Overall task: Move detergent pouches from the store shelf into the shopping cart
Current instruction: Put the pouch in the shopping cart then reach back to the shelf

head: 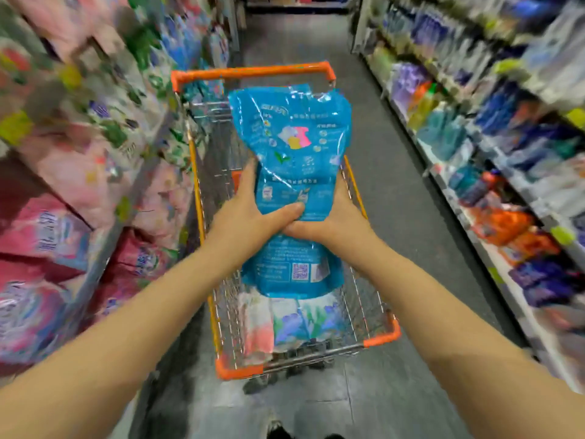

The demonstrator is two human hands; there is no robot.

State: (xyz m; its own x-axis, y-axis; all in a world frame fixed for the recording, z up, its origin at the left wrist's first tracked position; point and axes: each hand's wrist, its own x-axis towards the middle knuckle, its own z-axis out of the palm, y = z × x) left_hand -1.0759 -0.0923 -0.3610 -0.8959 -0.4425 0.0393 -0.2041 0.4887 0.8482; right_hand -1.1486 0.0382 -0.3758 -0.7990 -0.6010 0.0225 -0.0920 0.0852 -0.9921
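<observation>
Grey aisle floor (pixel 395 191); stocked shelving (pixel 484 245) along right.

Cart (pixel 253 71) far half free; pouches (pixel 304 321) fill near end

Light falls evenly from overhead, bright enough, with no hard shadows; only a soft dark patch lies on the floor (pixel 395 191) by the near end of the cart (pixel 381 339). White glare streaks cross the glossy pouch (pixel 294 144), the sharpest thing here. The left shelves (pixel 63 160) and right shelves (pixel 512 147) are smeared with motion blur, labels unreadable. At the edges the wide lens bends the shelving and stretches the forearms (pixel 110 327). The far end is dimmer.
</observation>
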